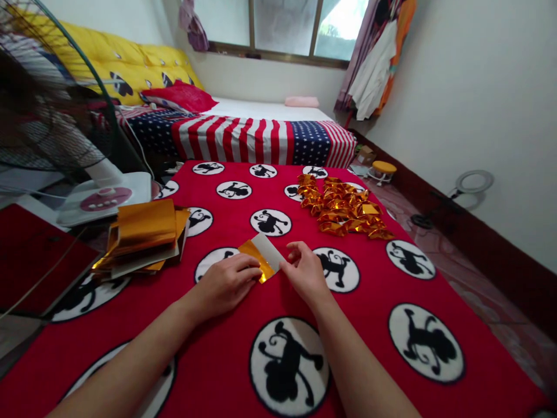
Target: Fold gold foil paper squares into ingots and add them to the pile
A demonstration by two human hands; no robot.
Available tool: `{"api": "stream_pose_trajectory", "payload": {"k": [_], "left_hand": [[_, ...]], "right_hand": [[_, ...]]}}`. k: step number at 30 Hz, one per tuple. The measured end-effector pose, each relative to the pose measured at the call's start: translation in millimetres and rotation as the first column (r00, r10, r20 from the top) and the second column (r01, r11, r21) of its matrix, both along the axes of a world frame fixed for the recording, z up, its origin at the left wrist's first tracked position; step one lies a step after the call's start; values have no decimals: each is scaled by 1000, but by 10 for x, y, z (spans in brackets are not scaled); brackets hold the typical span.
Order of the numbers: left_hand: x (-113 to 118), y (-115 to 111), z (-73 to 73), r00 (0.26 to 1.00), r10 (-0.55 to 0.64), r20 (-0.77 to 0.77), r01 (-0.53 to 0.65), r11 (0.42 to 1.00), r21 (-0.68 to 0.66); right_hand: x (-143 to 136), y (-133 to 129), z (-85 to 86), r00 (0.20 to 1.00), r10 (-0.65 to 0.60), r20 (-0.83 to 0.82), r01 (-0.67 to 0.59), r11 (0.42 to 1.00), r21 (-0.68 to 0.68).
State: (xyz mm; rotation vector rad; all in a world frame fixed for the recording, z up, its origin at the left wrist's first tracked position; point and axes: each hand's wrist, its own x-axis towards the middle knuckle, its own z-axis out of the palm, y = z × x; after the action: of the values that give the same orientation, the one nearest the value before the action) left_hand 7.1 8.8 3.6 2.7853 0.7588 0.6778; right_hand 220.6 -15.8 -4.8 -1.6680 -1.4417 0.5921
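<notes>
A sheet of gold foil paper [266, 253], partly folded over so that a pale strip of its back shows, lies on the red cloth between my hands. My left hand [232, 280] rests on its left edge, fingers curled and pressed onto the gold part. At the right corner of the pale strip, my right hand [304, 271] has thumb and fingertips bent close together on the paper's edge. To the left stands a stack of gold paper sheets [145, 229]. Folded gold foil pieces [343, 206] sit in rows at the far right of the cloth.
A fan [104, 191] stands left of the cloth-covered table [226, 360], beside a dark red box [30, 255]. Behind is a bed with a striped cover [243, 139]. On the floor at right are a yellow stool [383, 167] and a ring light [474, 181].
</notes>
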Motion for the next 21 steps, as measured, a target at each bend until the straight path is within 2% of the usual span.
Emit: {"api": "stream_pose_trajectory", "payload": {"k": [2, 4, 6, 8, 11, 16, 21], "left_hand": [[-1, -20, -26, 999, 27, 42, -26, 999, -40], [3, -35, -49, 997, 48, 68, -43, 997, -62], [9, -46, -65, 995, 63, 83, -57, 995, -79], [14, -52, -75, 993, 77, 94, -69, 994, -87], [21, -47, -77, 991, 84, 107, -75, 993, -90], [53, 0, -24, 992, 99, 73, -94, 993, -77], [104, 76, -20, 999, 54, 7, -54, 998, 42]], "right_hand": [[13, -62, 46, 992, -3, 126, -23, 978, 208], [20, -111, 92, 969, 102, 227, -169, 938, 303], [19, -145, 118, 915, 253, 313, -343, 897, 279], [11, -167, 113, 867, 354, 350, -440, 874, 207], [1, -185, 69, 865, 385, 322, -445, 885, 138], [2, -174, 23, 891, 386, 237, -422, 898, 126], [15, -148, 0, 911, 385, 150, -405, 903, 140]]}}
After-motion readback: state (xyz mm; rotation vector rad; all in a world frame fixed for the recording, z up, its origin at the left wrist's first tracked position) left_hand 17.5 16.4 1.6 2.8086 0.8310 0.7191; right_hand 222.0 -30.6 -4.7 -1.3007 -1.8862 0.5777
